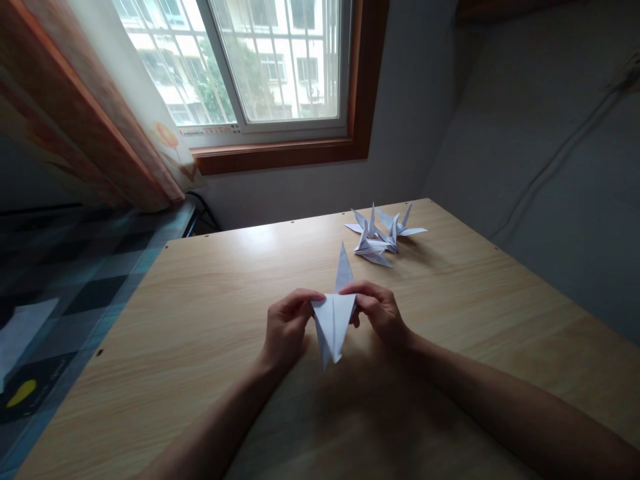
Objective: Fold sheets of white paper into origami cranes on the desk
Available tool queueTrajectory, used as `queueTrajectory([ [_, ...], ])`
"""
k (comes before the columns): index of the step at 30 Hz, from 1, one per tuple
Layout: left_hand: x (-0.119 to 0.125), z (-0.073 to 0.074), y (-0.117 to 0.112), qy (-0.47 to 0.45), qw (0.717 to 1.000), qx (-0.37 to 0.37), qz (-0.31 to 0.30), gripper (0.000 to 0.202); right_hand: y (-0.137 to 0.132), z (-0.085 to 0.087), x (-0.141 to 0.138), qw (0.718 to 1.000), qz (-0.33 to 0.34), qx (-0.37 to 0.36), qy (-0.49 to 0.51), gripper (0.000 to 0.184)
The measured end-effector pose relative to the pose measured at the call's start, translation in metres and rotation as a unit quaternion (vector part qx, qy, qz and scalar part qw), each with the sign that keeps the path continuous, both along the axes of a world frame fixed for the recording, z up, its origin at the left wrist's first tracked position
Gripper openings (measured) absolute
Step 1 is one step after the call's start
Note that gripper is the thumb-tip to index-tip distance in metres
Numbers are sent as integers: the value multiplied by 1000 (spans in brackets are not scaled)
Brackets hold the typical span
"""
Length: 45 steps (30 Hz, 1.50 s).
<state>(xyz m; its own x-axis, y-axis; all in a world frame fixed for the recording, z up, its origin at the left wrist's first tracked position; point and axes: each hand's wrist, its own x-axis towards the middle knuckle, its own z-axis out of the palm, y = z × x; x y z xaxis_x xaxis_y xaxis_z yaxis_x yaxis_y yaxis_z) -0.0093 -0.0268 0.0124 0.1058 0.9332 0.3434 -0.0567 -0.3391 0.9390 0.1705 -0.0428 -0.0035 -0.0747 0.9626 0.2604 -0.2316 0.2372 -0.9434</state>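
Between my two hands a partly folded white paper crane (pixel 335 320) is held above the table, one narrow point sticking up and away from me and other points hanging down toward me. My left hand (pixel 290 327) pinches its left corner between thumb and fingers. On the other side my right hand (pixel 383 312) grips the right corner, with fingertips curled behind the paper. Farther back on the table sits a cluster of finished white paper cranes (pixel 375 247), wings spread and touching or overlapping one another.
The light wooden table (pixel 225 287) has dark holes along its edges. To the left lies a bed with a checked cover (pixel 90 293) and a sheet of paper (pixel 25 333). A curtain (pixel 95 100) hangs beside the barred window (pixel 285 60). A cable (pixel 550 163) runs down the right wall.
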Motion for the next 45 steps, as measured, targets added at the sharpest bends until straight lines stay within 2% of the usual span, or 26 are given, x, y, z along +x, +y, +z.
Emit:
queueTrajectory([
  [4,0,-3,0,-20,1000,-13,15,8,-1,0,2,1000,1,15,-4,30],
  [7,2,-5,0,-41,999,-29,15,23,-1,1,2,999,-19,16,-24,21],
  [9,2,-6,0,-48,998,-37,13,27,0,1,2,999,-22,23,-30,24],
  [14,3,-5,-1,-69,995,-68,28,26,2,-2,3,998,-36,26,-52,26],
  [17,3,-3,1,-74,994,-65,55,21,1,-2,4,998,-11,39,-58,31],
  [20,2,1,1,-46,994,-18,95,18,-4,-1,2,997,10,50,-49,37],
  [22,2,5,0,-5,992,52,118,14,-7,0,-1,996,-10,48,-72,24],
  [24,1,7,-3,43,980,132,140,8,-8,0,-3,991,-51,68,-100,8],
  [27,1,5,-7,76,967,181,163,8,-8,-1,-5,969,-143,160,-119,7],
  [29,1,1,-8,75,972,161,152,17,-7,-1,-4,951,-185,214,-124,8],
  [32,0,-6,-5,85,982,125,114,30,-7,-1,-3,935,-203,258,-134,12],
  [35,-2,-11,-1,107,984,90,107,39,-9,-1,-2,920,-213,290,-154,15],
  [39,-4,-15,3,106,992,37,65,38,-10,-3,-2,909,-205,316,-181,17],
  [41,-4,-14,2,83,995,40,44,36,-9,-5,-1,907,-203,319,-187,18],
  [45,-3,-8,0,35,996,64,41,36,-7,-4,0,904,-209,323,-187,19],
])
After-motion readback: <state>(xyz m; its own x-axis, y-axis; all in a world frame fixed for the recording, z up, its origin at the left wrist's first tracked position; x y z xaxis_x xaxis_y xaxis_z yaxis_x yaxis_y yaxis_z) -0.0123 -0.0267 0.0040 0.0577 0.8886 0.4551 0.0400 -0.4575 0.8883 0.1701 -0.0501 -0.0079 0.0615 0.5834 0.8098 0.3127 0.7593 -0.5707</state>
